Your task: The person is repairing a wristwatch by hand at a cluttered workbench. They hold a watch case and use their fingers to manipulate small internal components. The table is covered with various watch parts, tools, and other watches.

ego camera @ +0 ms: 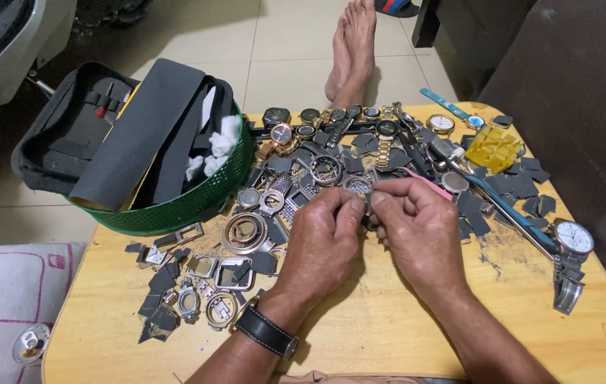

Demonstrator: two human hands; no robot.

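A small round watch case [358,186] was pinched between the fingertips of the left hand [324,238] and the right hand [417,227]. Both were held above a wooden desk [388,320] strewn with watch parts [246,235].

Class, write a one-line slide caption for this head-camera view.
Left hand and right hand pinch a small round watch case above a wooden table strewn with watch parts.

Pale tiled floor [296,43], dark sofa [573,78] alongside.
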